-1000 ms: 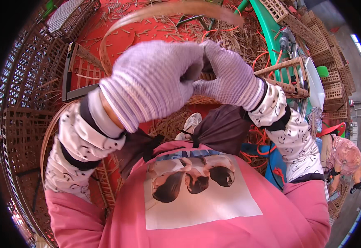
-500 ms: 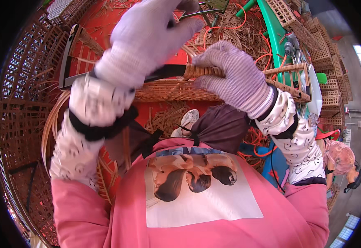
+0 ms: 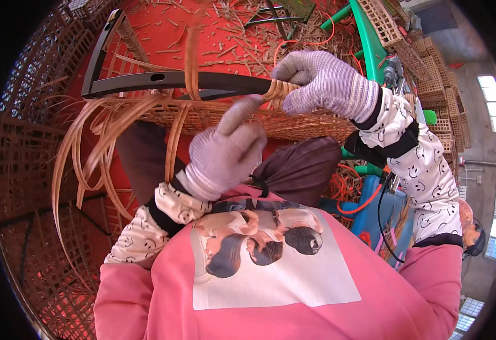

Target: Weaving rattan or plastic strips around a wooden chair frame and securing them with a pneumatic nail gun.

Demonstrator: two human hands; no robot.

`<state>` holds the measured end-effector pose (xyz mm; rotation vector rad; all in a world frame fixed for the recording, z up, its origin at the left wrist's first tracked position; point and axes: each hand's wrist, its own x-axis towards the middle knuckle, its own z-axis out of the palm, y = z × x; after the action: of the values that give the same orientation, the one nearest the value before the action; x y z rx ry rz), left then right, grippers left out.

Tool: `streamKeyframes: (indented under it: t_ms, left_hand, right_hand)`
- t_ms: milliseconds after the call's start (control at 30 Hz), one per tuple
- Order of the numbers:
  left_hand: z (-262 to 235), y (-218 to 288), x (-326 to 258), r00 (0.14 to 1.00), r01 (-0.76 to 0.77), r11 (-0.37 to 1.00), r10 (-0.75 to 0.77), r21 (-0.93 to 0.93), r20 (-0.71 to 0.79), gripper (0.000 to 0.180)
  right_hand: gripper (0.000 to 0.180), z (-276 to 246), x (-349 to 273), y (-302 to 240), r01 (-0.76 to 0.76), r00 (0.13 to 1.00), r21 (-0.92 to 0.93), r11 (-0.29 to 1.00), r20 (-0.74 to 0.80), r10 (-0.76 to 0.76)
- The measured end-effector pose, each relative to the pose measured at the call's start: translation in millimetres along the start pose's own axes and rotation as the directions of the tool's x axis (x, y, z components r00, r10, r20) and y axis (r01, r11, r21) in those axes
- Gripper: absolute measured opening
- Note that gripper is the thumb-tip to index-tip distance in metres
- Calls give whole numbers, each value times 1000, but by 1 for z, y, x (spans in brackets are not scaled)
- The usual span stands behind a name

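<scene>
Both my hands wear striped pale gloves. A dark flat bar (image 3: 214, 82) belongs to a wicker frame across my lap; brown strip is wrapped (image 3: 276, 93) round part of it. My right hand (image 3: 333, 82) is closed on the bar beside the wrapping, its fingertips hooked over the far side. My left hand (image 3: 225, 150) is just below the bar, index finger stretched up to the wrapping's left end and the other fingers loosely bent. No strip shows clearly in it. Long brown strips (image 3: 109, 124) hang in loops from the frame's left side. One strip (image 3: 191, 56) rises above the bar, blurred.
Woven lattice panels (image 3: 38, 170) stand at the left. Short strip scraps (image 3: 228, 48) litter the red floor beyond the frame. A green beam (image 3: 372, 51), an orange hose (image 3: 350, 209) and a blue object (image 3: 367, 204) are at the right. Wicker stacks (image 3: 435, 85) and another person (image 3: 471, 229) are farther right.
My left hand has come down from above the bar to below it, toward me. The right hand still grips by the wrapping. A strip now shows upright across the bar.
</scene>
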<state>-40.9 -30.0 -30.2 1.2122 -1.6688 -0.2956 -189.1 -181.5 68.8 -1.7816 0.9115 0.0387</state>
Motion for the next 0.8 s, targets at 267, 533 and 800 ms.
streamKeyframes:
  t_ms: [267, 533, 800]
  left_hand:
    - [10, 14, 3, 843, 509, 675, -516, -533, 152, 17]
    - [-16, 26, 23, 984, -89, 992, 101, 90, -148, 21]
    - [-11, 4, 53, 947, -292, 835, 320, 466, 21, 38]
  right_hand:
    - [59, -2, 2, -3, 8, 988, 87, 996, 151, -21]
    - [66, -5, 10, 2, -32, 963, 127, 991, 270, -4]
    - [64, -11, 18, 7, 70, 941, 129, 989, 320, -108]
